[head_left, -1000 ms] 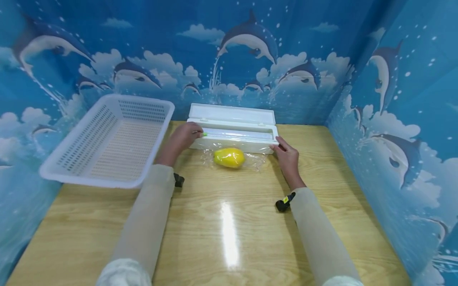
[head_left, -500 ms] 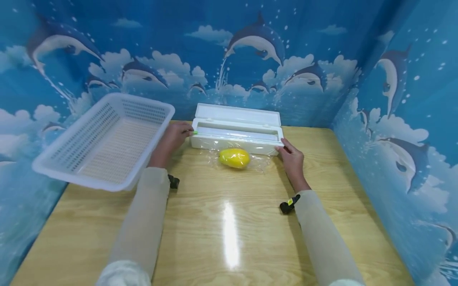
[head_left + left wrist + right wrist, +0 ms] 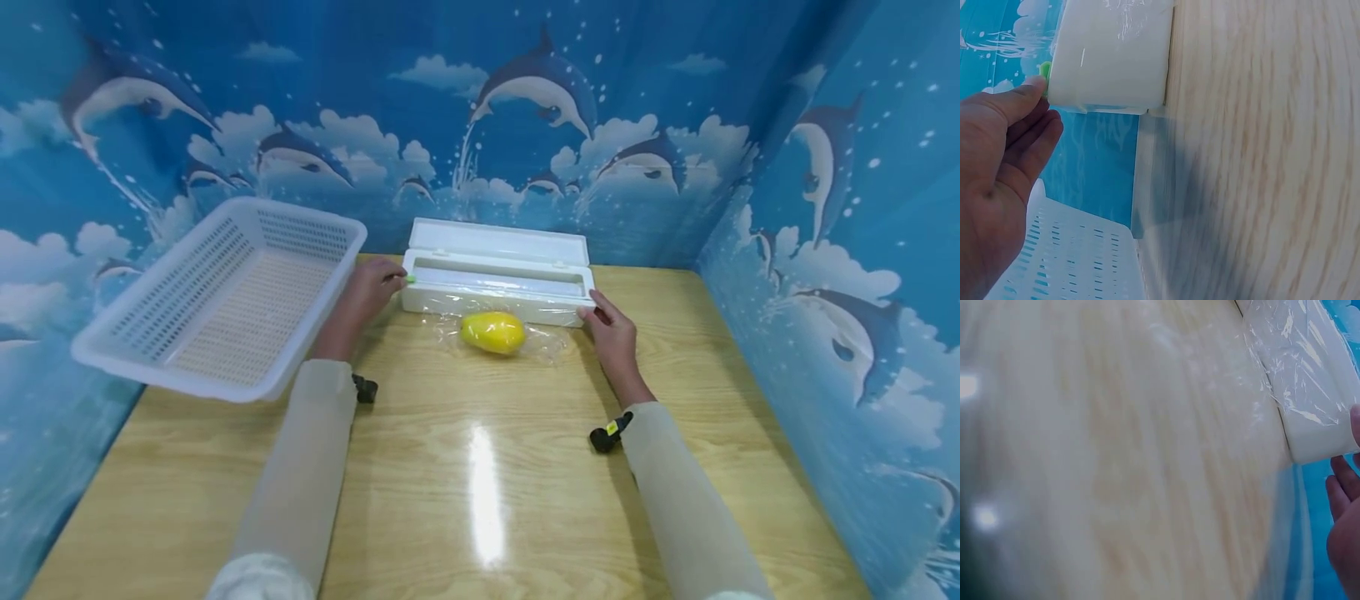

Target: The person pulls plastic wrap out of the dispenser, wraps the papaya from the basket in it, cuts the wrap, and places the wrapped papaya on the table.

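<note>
A long white cling film dispenser point(image 3: 480, 298) stands at the back of the table with its lid point(image 3: 498, 242) raised. My left hand point(image 3: 365, 292) is at its left end, thumb and fingertips pinching a small green slide cutter point(image 3: 1045, 69) on the front edge. At the other end, my right hand point(image 3: 613, 335) grips the dispenser's corner, thumb on the front and fingers round the end. Clear cling film point(image 3: 1310, 369) hangs over the front wall and runs down to a yellow, mango-shaped fruit point(image 3: 492, 332), lying wrapped in film before the dispenser.
A white perforated plastic basket point(image 3: 225, 385) stands on the left, close beside my left forearm. Wood-grain tabletop point(image 3: 420, 467) stretches in front of the dispenser. Blue dolphin-print curtains point(image 3: 360, 75) border the table at the back and sides.
My left hand has slid the green cutter leftward to the dispenser's left end. My right hand keeps its grip at the right end. The head view has shifted slightly.
</note>
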Tool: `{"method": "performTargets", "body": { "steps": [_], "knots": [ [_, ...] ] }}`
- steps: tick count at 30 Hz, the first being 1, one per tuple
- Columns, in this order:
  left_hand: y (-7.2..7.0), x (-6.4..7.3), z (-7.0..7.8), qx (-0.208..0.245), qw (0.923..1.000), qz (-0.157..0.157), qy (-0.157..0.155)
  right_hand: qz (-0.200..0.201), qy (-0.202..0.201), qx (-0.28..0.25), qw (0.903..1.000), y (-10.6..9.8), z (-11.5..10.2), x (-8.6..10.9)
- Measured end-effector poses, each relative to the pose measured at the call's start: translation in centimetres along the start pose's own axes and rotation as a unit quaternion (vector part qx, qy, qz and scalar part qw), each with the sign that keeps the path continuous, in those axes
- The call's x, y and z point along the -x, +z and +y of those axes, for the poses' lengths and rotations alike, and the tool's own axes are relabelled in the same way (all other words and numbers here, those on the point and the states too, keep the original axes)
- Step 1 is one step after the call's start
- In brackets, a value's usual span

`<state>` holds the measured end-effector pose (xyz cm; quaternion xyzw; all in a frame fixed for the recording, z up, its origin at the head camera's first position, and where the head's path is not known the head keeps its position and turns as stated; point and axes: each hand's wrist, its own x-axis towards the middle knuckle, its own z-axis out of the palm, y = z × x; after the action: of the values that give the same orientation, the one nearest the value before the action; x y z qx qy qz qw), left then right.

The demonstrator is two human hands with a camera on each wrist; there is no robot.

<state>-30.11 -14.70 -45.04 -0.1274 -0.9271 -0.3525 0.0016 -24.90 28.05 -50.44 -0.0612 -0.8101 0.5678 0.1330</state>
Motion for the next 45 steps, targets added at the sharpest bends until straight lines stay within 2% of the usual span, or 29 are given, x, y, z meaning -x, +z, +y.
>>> {"method": "performTargets", "body": {
  "steps": [10, 15, 19, 25, 31, 38, 45],
  "knots": [
    [0.1, 0.6, -0.2, 0.061, 0.9979, 0.019, 0.009, -0.005, -0.005, 0.015, 0.9999, -0.2, -0.6, -0.2],
    [0.4, 0.7, -0.1, 0.040, 0.9984, 0.029, 0.027, -0.005, -0.002, 0.021, 0.9998, -0.3, -0.8, -0.1],
    [0.8, 0.9, 0.1, 0.018, 0.9980, 0.042, 0.044, 0.001, -0.027, 0.028, 0.9993, -0.4, -1.0, -0.1],
    [1.5, 0.9, 0.3, 0.031, 0.9946, 0.064, 0.076, 0.010, -0.066, 0.025, 0.9974, -0.4, -0.9, -0.3],
    [2.1, 0.9, 0.2, 0.048, 0.9894, 0.088, 0.105, 0.023, -0.072, 0.013, 0.9971, -0.2, -0.7, -0.5],
    [2.6, 0.8, -0.2, 0.046, 0.9831, 0.112, 0.137, 0.019, -0.075, 0.009, 0.9969, 0.0, -0.7, -0.5],
    [2.7, 0.7, -0.1, 0.040, 0.9843, 0.107, 0.134, 0.021, -0.065, 0.010, 0.9976, -0.2, -0.9, -0.3]
  ]
}}
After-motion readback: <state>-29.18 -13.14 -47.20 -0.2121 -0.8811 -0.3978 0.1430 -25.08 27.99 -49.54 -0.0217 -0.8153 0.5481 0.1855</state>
